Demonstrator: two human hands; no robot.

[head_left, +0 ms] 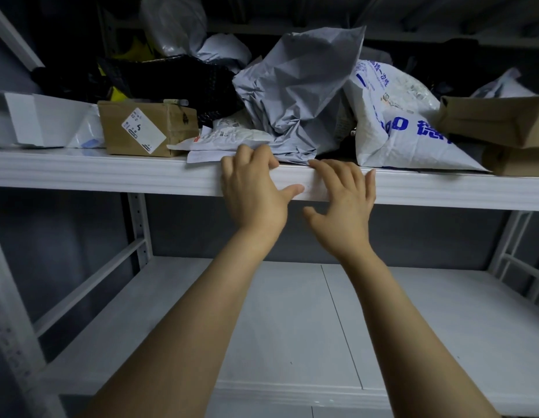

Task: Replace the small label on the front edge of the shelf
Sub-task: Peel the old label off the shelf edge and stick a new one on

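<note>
— What is seen at the white metal shelf from the head camera?

— Both bare hands are laid on its front edge. The left hand is hooked over the top lip, its fingers curled together and its thumb stretched along the edge. The right hand is spread flat against the face, fingers apart, nothing gripped.

— And the small label?

— It cannot be made out; only a pale strip of the edge is seen between the two hands.

— What is stacked above?

— A crumpled grey plastic mailer bag is piled just behind the hands, with a brown cardboard box bearing a white sticker to its left and a white bag printed in blue to its right.
</note>
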